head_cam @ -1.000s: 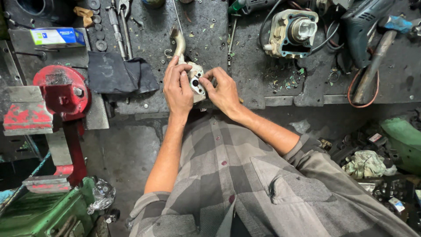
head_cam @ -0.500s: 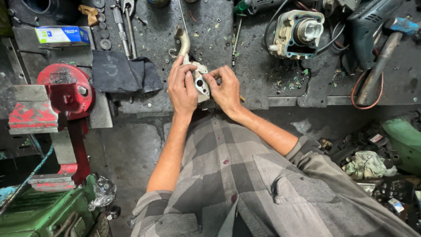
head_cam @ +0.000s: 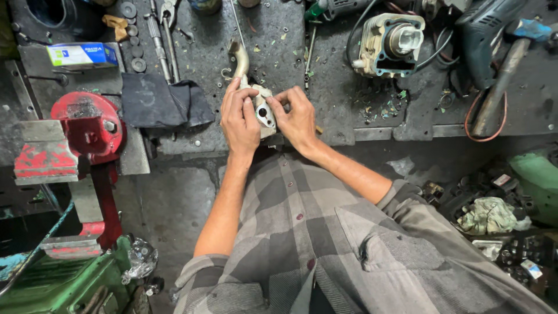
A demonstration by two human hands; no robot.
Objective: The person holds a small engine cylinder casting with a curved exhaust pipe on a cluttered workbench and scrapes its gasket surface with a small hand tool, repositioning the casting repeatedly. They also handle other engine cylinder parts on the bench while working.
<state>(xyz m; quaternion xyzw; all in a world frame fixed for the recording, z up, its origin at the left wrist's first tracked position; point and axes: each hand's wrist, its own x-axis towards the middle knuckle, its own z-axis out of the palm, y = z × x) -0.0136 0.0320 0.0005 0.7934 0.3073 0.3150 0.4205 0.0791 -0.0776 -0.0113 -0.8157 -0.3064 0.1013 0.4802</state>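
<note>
Now the checked shirt (head_cam: 349, 256) fills the near part of the view, and two bare arms reach out from it to the edge of the table (head_cam: 349, 116).

Both hands hold one small metal part (head_cam: 263, 111). It is pale and lumpy, with a dark hole in its face and a bent pipe (head_cam: 240, 58) that sticks out away from the person. The left hand (head_cam: 239, 119) is closed around the left side of the part, fingers curled over the top. The right hand (head_cam: 297, 119) grips the right side, with its fingertips pinching near the top edge.

Since half a second ago, very little has moved. The part sits in the same spot at the table edge, and the right fingers have crept a bit higher on it. So the hands seem to be busy with a small, fiddly job on the part, not lifting it away.

Left of the hands lies a dark cloth (head_cam: 163, 100), and further left stands a red vise (head_cam: 84, 131). Farther back are a row of washers (head_cam: 136, 43), a small blue and white box (head_cam: 81, 55), and an engine cylinder (head_cam: 390, 43). A hammer (head_cam: 503, 75) lies at the far right.
</note>
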